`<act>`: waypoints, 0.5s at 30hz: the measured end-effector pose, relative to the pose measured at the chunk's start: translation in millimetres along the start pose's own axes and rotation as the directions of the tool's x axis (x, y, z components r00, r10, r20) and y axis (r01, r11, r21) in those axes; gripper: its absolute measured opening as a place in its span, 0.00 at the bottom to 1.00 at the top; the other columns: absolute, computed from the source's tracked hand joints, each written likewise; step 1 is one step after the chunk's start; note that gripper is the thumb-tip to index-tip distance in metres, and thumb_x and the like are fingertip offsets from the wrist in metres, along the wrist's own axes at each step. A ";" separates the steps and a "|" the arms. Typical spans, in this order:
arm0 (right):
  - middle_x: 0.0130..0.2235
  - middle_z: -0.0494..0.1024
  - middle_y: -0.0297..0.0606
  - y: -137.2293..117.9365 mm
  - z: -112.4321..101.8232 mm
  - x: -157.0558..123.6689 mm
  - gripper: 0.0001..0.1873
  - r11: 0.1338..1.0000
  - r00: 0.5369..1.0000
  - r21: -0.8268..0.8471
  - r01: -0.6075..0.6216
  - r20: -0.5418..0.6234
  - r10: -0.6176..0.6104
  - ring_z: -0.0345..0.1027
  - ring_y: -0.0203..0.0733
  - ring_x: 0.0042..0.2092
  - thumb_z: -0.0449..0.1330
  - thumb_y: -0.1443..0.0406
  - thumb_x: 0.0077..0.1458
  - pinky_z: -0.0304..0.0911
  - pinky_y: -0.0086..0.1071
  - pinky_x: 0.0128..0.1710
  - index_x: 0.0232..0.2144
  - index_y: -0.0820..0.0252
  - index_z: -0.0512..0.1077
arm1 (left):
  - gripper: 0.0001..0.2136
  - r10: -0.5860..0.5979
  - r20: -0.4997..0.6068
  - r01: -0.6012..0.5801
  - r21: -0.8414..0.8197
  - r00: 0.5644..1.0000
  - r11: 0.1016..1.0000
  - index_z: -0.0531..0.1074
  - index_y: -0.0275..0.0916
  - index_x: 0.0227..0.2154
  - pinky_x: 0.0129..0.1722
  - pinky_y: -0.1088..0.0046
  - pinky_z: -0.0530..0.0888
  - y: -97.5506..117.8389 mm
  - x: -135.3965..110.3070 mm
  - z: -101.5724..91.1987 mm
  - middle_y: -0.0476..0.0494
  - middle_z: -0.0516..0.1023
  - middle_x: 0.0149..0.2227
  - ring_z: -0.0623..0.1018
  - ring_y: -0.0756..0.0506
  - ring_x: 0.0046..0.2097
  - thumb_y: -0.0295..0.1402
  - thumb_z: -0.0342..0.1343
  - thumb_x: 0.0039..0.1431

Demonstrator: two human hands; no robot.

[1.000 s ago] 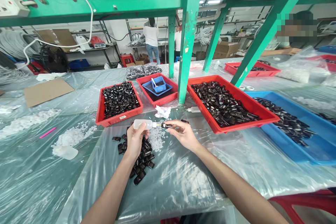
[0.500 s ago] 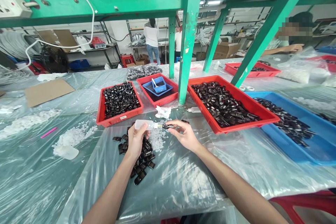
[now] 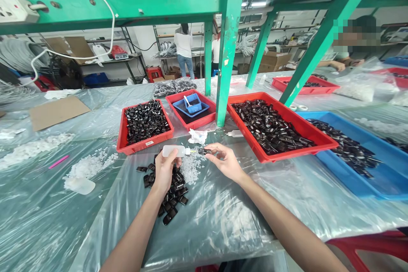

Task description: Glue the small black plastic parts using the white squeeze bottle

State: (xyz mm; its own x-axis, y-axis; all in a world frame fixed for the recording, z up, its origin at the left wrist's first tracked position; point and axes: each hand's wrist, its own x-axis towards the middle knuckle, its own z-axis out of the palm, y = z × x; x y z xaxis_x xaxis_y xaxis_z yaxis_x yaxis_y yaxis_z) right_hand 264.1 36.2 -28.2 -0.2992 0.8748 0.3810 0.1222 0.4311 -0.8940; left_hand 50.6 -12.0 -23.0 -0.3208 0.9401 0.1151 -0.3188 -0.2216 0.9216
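Note:
My left hand (image 3: 166,169) is closed around a translucent white squeeze bottle (image 3: 174,151), held on its side with the thin tip facing right. Between the thumb and fingers of my right hand (image 3: 225,162) is a small black plastic piece (image 3: 204,151). A small gap separates the bottle's tip from that piece. Beneath my left hand lies a loose heap of similar black pieces (image 3: 172,199). Small white translucent bits (image 3: 191,169) are scattered on the plastic sheet below the tip. A crumpled white tissue (image 3: 198,136) sits just beyond.
Red trays (image 3: 146,143) (image 3: 318,146) of black pieces stand behind my hands, with a blue tray (image 3: 392,178) at right. A green post (image 3: 227,63) rises between the trays. Another bottle (image 3: 235,133) lies near it. A pink pen (image 3: 59,161) is at left. A person (image 3: 334,57) sits across the table.
The bottle has drawn slightly left, away from the black piece, and the gap between them has widened. The person across has lowered an arm.

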 end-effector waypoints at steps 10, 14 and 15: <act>0.38 0.83 0.44 38.0 -57.1 23.2 0.10 0.895 0.993 -0.441 -0.071 -0.115 0.022 0.76 0.46 0.36 0.62 0.62 0.60 0.69 0.36 0.37 0.39 0.61 0.79 | 0.15 0.017 -0.075 -0.019 -0.033 0.997 0.999 0.74 0.35 0.30 0.22 0.76 0.63 3.3 1.8 -0.8 0.49 0.73 0.22 0.69 0.52 0.23 0.42 0.68 0.50; 0.40 0.83 0.43 41.2 -55.9 17.2 0.06 0.800 0.997 -0.596 -0.073 -0.034 0.066 0.78 0.47 0.41 0.61 0.66 0.60 0.70 0.35 0.41 0.38 0.58 0.79 | 0.15 0.017 -0.082 -0.018 -0.020 0.997 1.000 0.75 0.35 0.31 0.22 0.76 0.63 3.7 1.8 -0.9 0.49 0.73 0.22 0.69 0.52 0.23 0.43 0.68 0.50; 0.41 0.83 0.43 41.4 -55.9 16.1 0.07 0.782 0.997 -0.619 -0.080 -0.035 0.075 0.78 0.48 0.41 0.61 0.67 0.60 0.70 0.36 0.41 0.38 0.57 0.79 | 0.16 0.017 -0.082 -0.019 -0.018 0.996 1.000 0.75 0.34 0.31 0.22 0.76 0.63 3.8 2.0 -1.1 0.49 0.73 0.23 0.69 0.52 0.23 0.43 0.68 0.50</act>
State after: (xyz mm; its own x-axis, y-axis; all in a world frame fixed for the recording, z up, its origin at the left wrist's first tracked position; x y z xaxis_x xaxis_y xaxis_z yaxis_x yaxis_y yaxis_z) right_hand 317.2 80.4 -45.9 -0.2558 0.9119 0.3210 0.7050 0.4032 -0.5834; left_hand 47.8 -11.3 -19.7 -0.3986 0.9116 0.0999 -0.3288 -0.2437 0.9124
